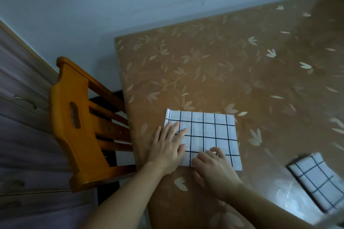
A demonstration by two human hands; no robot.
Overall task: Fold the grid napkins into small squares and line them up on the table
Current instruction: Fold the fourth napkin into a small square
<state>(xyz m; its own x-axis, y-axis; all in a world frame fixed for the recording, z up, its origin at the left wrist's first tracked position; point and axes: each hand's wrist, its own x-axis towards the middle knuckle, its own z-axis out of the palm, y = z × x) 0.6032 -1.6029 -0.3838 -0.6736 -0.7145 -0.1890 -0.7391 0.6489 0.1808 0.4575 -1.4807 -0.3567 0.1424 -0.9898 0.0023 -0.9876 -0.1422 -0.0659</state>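
Left hand [165, 151] lies flat on the grid napkin [206, 134] at the counter [223, 72] near edge, right hand [214, 169] fingers curled at its hem, grip hidden; folded napkin [319, 178] right, partly cut off.

Beyond the fingertips [183, 130] the table [223, 65] lay open; a wooden chair [74, 117] crowded their left, a folded napkin [320, 180] their right.

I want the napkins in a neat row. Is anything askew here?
Yes. The small folded napkin at the right edge lies turned at an angle to the napkin under both hands, left hand and right hand, which lies roughly square to the table edge. They do not line up.
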